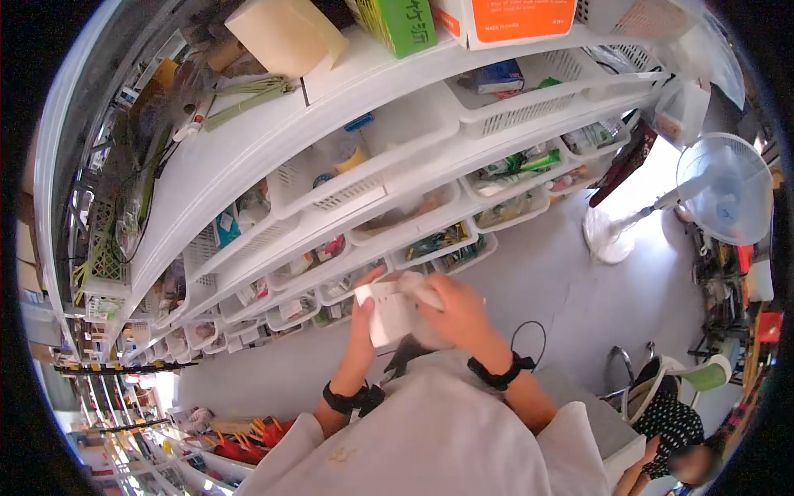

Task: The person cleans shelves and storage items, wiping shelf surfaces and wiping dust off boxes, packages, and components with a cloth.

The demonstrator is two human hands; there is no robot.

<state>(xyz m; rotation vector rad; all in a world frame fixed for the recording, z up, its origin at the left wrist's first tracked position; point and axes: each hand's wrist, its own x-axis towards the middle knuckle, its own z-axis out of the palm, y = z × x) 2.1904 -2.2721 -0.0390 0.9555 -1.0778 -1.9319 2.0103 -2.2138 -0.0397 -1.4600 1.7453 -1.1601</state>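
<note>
1. Shelf unit (248,153): white, runs diag. across the view, rows of plastic bins w/ mixed small goods; far L end too small to make out.
2. Floor (562,306): grey, R of the shelves & beyond the hands.
3. Fan (724,190): upper R, on a stand, well apart from the hands.
4. Other person (672,422): lower R, dotted clothing, partly cut off by the dark lens edge.
5. Hands: L hand (364,324) part-curled round the L side of the box, gripping it; R hand (456,310) closed, fingers bent on a pale item at the box's R side. R fingertips partly hidden.
6. White box (389,316): held in front of the chest, btwn the 2 hands. Long axis approx. up-down in view, slightly tilted; marked end points away from the chest, other end toward it. Marks unreadable; contents can't be seen.
7. Pale item (420,289): blurred, ID unclear.
</note>
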